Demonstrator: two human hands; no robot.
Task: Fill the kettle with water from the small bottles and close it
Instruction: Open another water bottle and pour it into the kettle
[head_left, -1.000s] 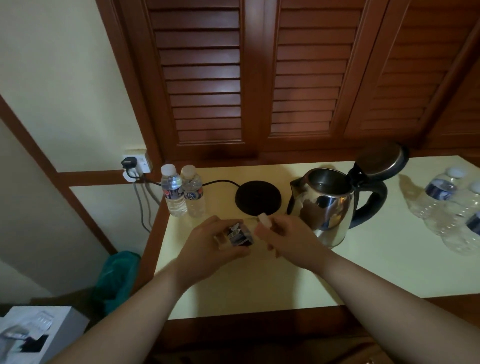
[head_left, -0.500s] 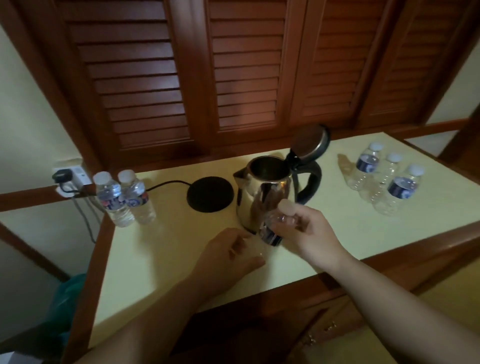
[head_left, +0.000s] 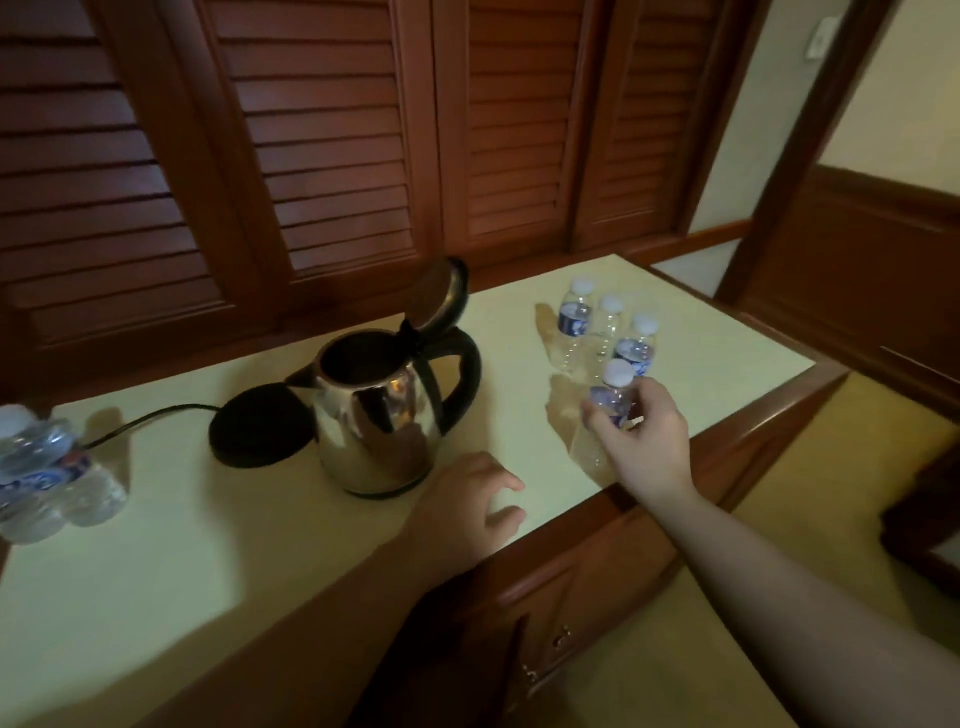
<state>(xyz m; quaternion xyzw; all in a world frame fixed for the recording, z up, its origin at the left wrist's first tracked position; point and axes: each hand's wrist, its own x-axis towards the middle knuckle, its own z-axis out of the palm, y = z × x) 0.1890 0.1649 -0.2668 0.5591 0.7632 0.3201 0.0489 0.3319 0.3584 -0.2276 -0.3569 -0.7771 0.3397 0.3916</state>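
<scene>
Pale yellow counter (head_left: 156, 571) with a reddish wood edge; round black base plate (head_left: 254, 431) lying flat on it, black cord (head_left: 150, 418) trailing off to the left. Dark wood louvred shutters (head_left: 322, 156) across the back wall, with a cream wall (head_left: 883, 104) to the right carrying a small white fitting (head_left: 816, 36), too small to identify. Wooden cabinet front (head_left: 561, 613) below the counter edge, with small metal pulls (head_left: 561, 636).
</scene>
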